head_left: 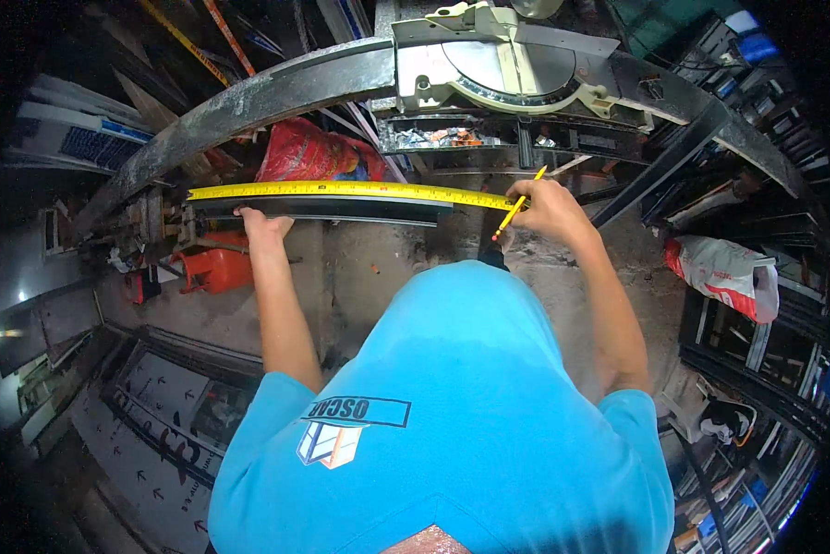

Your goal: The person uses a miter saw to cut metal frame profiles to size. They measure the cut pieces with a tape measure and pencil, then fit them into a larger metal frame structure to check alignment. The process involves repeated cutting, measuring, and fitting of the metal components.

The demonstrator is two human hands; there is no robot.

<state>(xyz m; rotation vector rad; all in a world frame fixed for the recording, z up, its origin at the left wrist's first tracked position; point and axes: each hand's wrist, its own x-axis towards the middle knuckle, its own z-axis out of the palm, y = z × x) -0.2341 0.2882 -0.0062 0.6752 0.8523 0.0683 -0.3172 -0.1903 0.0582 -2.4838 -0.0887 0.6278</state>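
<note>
A dark metal profile [341, 209] is held out level in front of me, with a yellow tape measure [359, 190] stretched along its top edge. My left hand [262, 222] grips the profile near its left end from below. My right hand [542, 209] holds a yellow pencil [518, 205] at the tape's right end, just past the right end of the profile. The pencil slants up and to the right. My blue shirt fills the lower middle of the view.
A miter saw [507, 66] sits on a long dusty bench [248, 97] straight ahead. Under it lies a red bag [308, 152]. A red can [216, 268] stands on the concrete floor at left. A white and red sack [729, 272] and stacked frames are at right.
</note>
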